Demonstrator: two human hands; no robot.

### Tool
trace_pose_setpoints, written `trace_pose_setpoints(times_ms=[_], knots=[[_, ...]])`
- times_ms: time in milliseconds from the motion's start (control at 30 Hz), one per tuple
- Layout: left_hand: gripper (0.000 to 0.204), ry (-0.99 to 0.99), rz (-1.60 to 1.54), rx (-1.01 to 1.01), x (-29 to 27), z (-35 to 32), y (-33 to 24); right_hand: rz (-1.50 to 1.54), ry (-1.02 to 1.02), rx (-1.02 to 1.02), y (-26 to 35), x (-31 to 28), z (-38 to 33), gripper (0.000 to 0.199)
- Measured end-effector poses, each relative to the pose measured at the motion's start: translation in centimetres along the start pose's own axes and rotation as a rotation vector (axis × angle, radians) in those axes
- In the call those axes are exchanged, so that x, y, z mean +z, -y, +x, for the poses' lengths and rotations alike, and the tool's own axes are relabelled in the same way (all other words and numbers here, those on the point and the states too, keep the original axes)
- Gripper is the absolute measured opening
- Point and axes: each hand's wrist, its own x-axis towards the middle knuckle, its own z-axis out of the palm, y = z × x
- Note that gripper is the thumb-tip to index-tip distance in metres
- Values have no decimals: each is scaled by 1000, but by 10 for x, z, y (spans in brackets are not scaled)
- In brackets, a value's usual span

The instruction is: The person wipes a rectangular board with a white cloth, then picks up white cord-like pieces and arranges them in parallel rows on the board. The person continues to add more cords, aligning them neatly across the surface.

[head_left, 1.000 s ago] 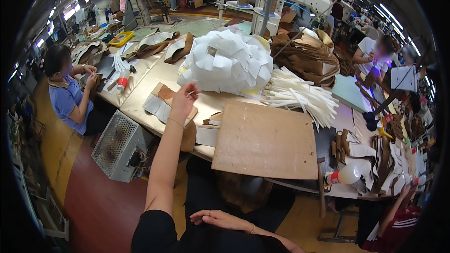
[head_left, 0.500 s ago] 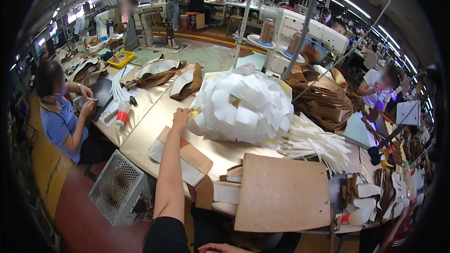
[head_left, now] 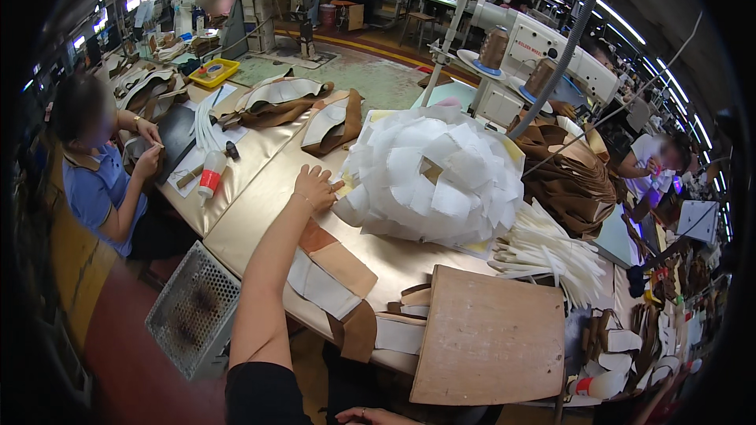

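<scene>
My left hand (head_left: pixel 316 188) lies on the gold-coloured table cover with its fingers spread, and I see nothing in it. Its thumb side is close to the left edge of a big round heap of overlapping white pieces (head_left: pixel 441 177). Below my wrist is a long panel of joined tan, white and brown pieces (head_left: pixel 331 271), which hangs over the front edge of the table. My right hand (head_left: pixel 374 417) shows only partly at the lower edge, near my lap; its fingers are mostly cut off.
A wooden board (head_left: pixel 492 338) sits at the table's front. White strips (head_left: pixel 551 256) and stacked brown pieces (head_left: pixel 571 181) lie right of the heap. A bottle (head_left: pixel 210 173) stands left, near a co-worker in blue (head_left: pixel 98 197). A perforated metal box (head_left: pixel 193 311) is below the table edge.
My left hand has spread its fingers and drawn slightly away from the heap's left edge. The whole view has shifted and tilted a little, with the table things appearing further right.
</scene>
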Motion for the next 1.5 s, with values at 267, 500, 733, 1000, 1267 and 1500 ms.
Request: trace_pose_setpoints(times_ms=[267,500,733,1000,1267,1500], knots=[[40,-154,211,125,13,6,-1,-38,-14,-41,3,-2,-5,34],[15,-239,166,220,10,0,-7,-58,-53,-80,1,-4,-16,30],[12,-313,-37,33,27,3,0,-73,-52,-120,2,-3,-21,26],[32,-504,-928,-329,-5,-30,20,-155,-72,-213,2,1,-31,22],[52,184,-2544,-43,-97,-142,-34,-430,-15,-152,-22,15,-41,41],[11,127,-2369,107,-109,-213,-104,-441,-152,-167,-54,43,-84,42]])
